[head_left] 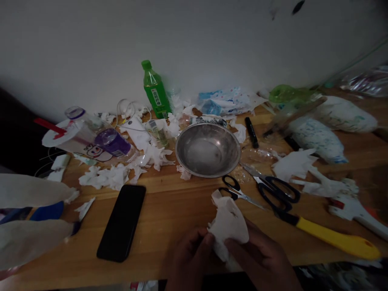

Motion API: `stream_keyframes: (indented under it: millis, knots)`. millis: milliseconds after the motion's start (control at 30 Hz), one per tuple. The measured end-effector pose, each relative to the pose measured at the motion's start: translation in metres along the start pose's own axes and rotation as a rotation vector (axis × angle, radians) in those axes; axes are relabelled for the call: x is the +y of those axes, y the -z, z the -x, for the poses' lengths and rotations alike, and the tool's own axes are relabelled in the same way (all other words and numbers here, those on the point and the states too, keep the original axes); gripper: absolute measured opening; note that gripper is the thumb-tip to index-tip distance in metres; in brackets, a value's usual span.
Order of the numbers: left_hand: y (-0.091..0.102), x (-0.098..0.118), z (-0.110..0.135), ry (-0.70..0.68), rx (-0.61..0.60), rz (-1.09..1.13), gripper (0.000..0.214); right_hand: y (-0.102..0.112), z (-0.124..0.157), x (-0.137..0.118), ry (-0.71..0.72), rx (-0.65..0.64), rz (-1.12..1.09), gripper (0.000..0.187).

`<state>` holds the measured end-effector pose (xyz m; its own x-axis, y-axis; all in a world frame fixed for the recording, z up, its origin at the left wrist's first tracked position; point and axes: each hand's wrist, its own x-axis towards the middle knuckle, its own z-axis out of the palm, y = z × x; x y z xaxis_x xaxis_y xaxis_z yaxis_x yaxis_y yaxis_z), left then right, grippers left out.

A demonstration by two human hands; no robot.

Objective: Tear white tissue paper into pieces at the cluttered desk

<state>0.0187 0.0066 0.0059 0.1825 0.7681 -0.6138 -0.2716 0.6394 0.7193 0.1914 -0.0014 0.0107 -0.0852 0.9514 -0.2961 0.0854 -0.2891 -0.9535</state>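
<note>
A crumpled piece of white tissue paper (pixel 230 224) is held up at the table's front edge between both hands. My left hand (pixel 194 256) pinches its left side between thumb and fingers. On the right side, my right hand (pixel 260 256) grips it with the thumb in front and fingers behind. Just beyond the paper lie small black-handled scissors (pixel 239 192), and larger scissors (pixel 274 188) with dark blue handles are to their right. A steel bowl (pixel 208 151) stands farther back. Shadow hides part of the fingers.
A black phone (pixel 121 222) lies left of the hands; a yellow-handled tool (pixel 333 236) is at right. White tissue scraps (pixel 106 176) litter the back, near a green bottle (pixel 155 91), a drink cup (pixel 69 137) and a black marker (pixel 251 132). A glue gun (pixel 354 206) sits far right.
</note>
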Motion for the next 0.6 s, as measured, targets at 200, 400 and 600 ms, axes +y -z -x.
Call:
stream_keyframes:
  millis: [200, 400, 600]
  knots:
    - [-0.010, -0.020, -0.007, 0.150, -0.093, 0.300, 0.048, -0.001, 0.003, 0.006, 0.152, 0.058, 0.178, 0.026]
    - [-0.011, -0.011, -0.007, 0.144, -0.076, 0.149, 0.055, 0.002, 0.007, 0.010, 0.014, 0.030, 0.064, 0.037]
    - [-0.001, -0.002, -0.001, -0.070, -0.025, -0.209, 0.048, 0.003, 0.005, 0.010, -0.194, -0.032, -0.189, 0.052]
